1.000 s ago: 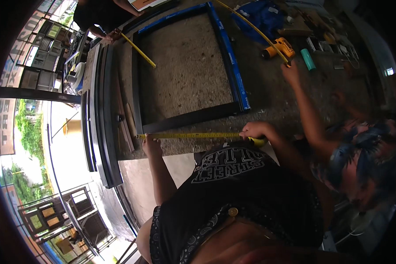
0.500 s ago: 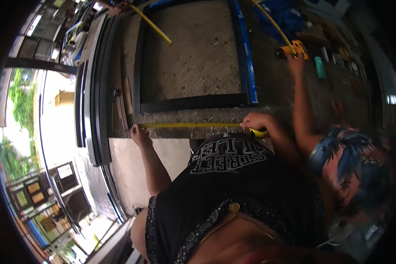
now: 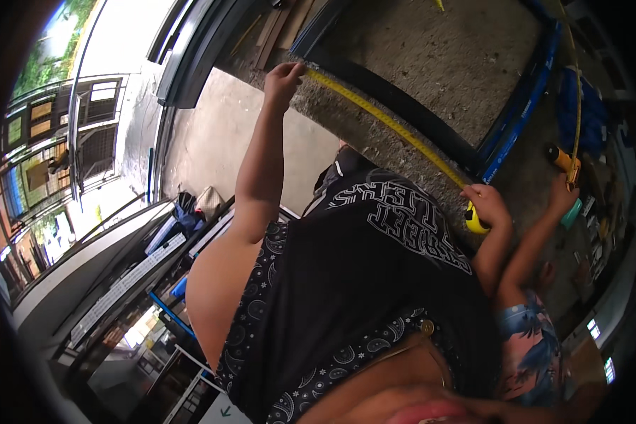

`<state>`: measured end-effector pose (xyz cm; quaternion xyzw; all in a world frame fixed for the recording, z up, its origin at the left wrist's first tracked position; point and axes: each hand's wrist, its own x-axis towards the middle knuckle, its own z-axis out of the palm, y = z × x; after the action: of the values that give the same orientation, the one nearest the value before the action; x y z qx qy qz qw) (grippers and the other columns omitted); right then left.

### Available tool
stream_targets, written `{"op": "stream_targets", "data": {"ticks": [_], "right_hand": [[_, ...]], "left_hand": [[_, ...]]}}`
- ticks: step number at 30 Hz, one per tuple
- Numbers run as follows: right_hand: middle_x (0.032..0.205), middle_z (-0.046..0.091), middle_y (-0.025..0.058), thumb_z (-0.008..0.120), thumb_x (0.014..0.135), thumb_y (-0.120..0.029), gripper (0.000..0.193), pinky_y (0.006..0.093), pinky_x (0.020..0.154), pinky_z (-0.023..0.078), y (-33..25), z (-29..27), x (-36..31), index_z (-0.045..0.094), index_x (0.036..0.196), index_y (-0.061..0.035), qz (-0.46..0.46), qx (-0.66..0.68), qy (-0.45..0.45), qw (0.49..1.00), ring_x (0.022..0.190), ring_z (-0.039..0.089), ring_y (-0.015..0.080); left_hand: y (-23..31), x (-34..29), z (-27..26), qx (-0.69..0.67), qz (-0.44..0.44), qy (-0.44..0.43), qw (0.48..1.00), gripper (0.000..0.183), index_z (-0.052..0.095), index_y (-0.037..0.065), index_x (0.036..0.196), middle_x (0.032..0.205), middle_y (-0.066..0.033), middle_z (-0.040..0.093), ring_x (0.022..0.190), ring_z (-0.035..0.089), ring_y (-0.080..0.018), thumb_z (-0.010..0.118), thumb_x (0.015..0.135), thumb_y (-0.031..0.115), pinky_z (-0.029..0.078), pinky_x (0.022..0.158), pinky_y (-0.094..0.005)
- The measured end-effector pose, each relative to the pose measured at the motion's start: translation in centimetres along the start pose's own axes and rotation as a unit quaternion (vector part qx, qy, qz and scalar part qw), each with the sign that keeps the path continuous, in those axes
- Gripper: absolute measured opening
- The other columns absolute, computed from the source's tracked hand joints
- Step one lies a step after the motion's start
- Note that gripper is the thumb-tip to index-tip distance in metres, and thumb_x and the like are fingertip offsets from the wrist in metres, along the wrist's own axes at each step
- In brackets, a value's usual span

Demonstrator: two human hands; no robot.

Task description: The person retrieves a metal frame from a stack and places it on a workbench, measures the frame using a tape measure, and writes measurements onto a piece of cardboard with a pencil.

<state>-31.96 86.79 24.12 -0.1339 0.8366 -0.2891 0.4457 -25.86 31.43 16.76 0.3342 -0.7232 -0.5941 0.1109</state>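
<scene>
1. Work position: the yellow tape measure (image 3: pixel 385 116) runs from upper centre to right of centre, just beside the near bar of the frame (image 3: pixel 523 109) in the upper right.
2. Left hand (image 3: pixel 284 81): closed, fingers pinching the free end of the blade near the frame's left corner.
3. Right hand (image 3: pixel 489 206): closed on the blade beside the yellow case, which hangs below the fingers.
4. Progress, as judged: blade extended and spanned along the bar; done. Retraction of the blade into the case is not done. Whether a reading has been taken cannot be told.
5. Count, at the work: one frame, cut off by the upper edge; one tape measure between the two hands.
6. Count, at right: one co-worker's hand (image 3: pixel 562 196), gripping one second tape (image 3: pixel 578 106); one orange power tool (image 3: pixel 565 161); one teal cylinder (image 3: pixel 572 212).
7. Count, elsewhere: one short yellow strip (image 3: pixel 439 4) at the upper edge, origin unclear; several dark bars (image 3: pixel 198 56) upper left, exact number indistinct.
</scene>
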Motion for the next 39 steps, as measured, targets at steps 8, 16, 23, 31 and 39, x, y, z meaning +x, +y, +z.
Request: {"op": "stream_targets", "data": {"ticks": [8,16,23,31,39], "right_hand": [[0.072,0.064,0.0068,0.055,0.098,-0.035,0.038,0.0313,0.066,0.045,-2.7,0.0,1.9,0.069,0.089,-0.0003,0.025,0.024,-0.004,0.999,0.069,0.057,0.0138],[0.067,0.059,0.0045,0.052,0.099,-0.037,0.042,0.0304,0.062,0.043,-5.4,-1.0,4.3,0.068,0.084,-0.0007,0.044,0.061,-0.06,0.995,0.065,0.052,0.0125],[0.065,0.057,0.0046,0.052,0.099,-0.037,0.042,0.0315,0.061,0.042,-5.8,-2.5,4.8,0.068,0.084,-0.0016,0.09,0.046,-0.072,0.992,0.063,0.053,0.0137],[0.066,0.058,0.0022,0.051,0.099,-0.036,0.041,0.0294,0.059,0.042,-4.6,-3.2,5.4,0.069,0.084,-0.0024,0.096,0.062,-0.118,0.986,0.063,0.054,0.0108],[0.067,0.06,0.0026,0.054,0.098,-0.035,0.039,0.0305,0.062,0.044,-3.8,-4.0,6.4,0.069,0.084,-0.0018,0.097,0.12,-0.177,0.972,0.065,0.053,0.0115]], "left_hand": [[-0.6,-0.2,2.3,-0.071,0.006,0.052,0.996,0.016,0.063,0.002,0.103,0.079,-0.0041,0.067,0.063,0.059,-0.0103,0.064,0.093,0.016,0.046,0.057,-0.0236],[2.2,0.9,2.3,-0.138,0.005,0.08,0.987,0.029,0.051,-0.001,0.121,0.092,-0.0073,0.062,0.073,0.061,-0.012,0.053,0.092,0.002,0.046,0.058,-0.0234],[3.2,2.1,3.0,-0.004,-0.012,0.033,0.999,0.023,0.061,-0.003,0.112,0.088,-0.0056,0.064,0.069,0.06,-0.0099,0.059,0.095,0.013,0.046,0.056,-0.0218],[3.4,2.6,2.7,-0.036,-0.064,0.039,0.997,0.02,0.063,-0.004,0.103,0.079,-0.0064,0.064,0.064,0.058,-0.0102,0.064,0.094,0.014,0.046,0.055,-0.0222],[2.7,3.3,1.9,-0.083,-0.092,0.017,0.992,0.016,0.065,-0.002,0.097,0.073,-0.0057,0.063,0.06,0.055,-0.0102,0.065,0.093,0.014,0.044,0.055,-0.0226]]}}
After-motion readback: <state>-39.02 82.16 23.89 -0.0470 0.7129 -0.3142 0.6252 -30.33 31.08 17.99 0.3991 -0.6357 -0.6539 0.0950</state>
